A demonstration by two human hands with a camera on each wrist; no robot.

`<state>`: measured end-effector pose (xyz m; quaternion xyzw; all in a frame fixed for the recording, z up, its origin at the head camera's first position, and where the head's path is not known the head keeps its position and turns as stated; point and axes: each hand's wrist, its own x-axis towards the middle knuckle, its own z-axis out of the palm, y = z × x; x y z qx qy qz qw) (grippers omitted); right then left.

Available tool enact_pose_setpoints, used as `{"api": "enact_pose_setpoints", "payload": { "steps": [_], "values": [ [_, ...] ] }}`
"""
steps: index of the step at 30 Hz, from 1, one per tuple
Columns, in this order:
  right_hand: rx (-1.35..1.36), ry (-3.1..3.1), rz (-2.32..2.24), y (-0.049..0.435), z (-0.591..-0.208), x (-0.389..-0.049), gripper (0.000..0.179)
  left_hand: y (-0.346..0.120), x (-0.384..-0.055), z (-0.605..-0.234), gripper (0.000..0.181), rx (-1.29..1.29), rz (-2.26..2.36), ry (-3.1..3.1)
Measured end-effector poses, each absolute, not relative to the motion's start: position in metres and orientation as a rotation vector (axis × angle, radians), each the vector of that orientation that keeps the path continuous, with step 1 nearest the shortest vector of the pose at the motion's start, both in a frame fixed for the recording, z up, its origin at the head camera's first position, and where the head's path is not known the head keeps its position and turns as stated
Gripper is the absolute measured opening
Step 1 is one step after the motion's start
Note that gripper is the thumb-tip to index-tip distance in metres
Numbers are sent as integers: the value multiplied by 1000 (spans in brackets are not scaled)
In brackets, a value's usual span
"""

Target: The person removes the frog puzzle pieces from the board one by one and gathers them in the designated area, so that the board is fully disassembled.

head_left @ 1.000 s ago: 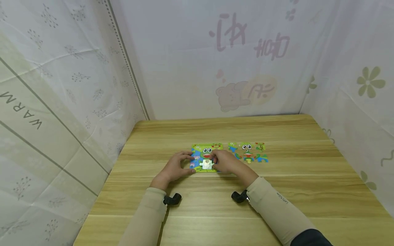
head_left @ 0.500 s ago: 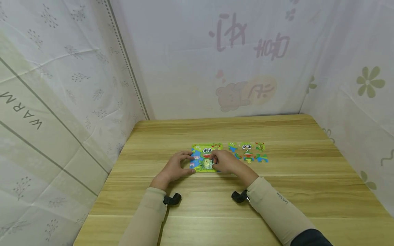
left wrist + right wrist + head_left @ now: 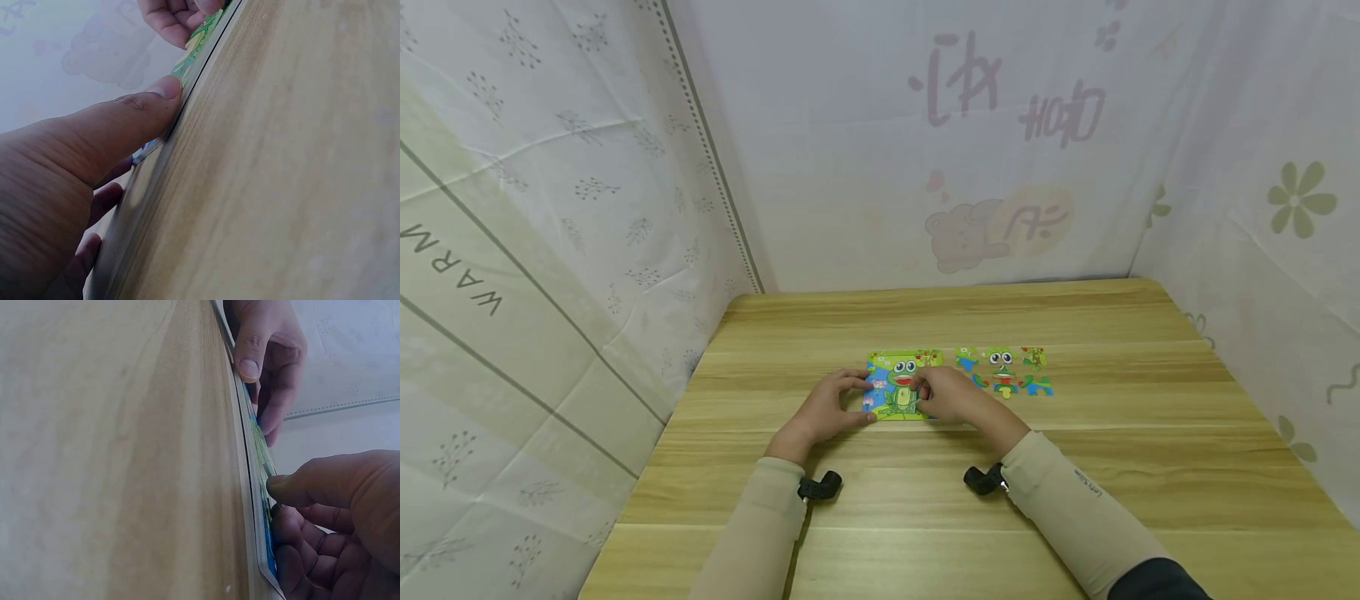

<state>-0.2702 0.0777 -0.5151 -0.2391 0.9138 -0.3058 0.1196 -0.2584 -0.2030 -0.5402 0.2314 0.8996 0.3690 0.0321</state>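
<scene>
A frog jigsaw puzzle board (image 3: pixel 883 356) lies flat on the table, its frog face and blue left side showing. My right hand (image 3: pixel 946 393) reaches over its right side and pinches a jigsaw piece (image 3: pixel 904 401) with the frog's belly on it, thumb and forefinger at the piece's right edge. The piece lies low over the lower middle of the board, in line with the frog's head. At the board's left side, my left hand (image 3: pixel 831 407) is spread, its thumb (image 3: pixel 164 89) resting at the near edge and its fingers along the left edge. The right hand covers the board's right part.
Several loose jigsaw pieces (image 3: pixel 1002 359) with frog eyes, mouth and blue-green parts lie in rows right of the board. The wooden table (image 3: pixel 895 525) meets printed curtains (image 3: pixel 850 167) at the back and sides.
The jigsaw piece in my right hand has tipped flatter: its bright glare is gone and its frog belly print shows. Both hands stay in nearly the same place.
</scene>
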Motion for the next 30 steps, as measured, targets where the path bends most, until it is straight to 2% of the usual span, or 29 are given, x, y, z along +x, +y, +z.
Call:
{"api": "enact_pose_setpoints", "payload": {
  "steps": [30],
  "values": [
    [-738, 2643, -919, 82, -514, -268, 20, -203, -260, -541, 55, 705, 1137, 2754]
  ]
}}
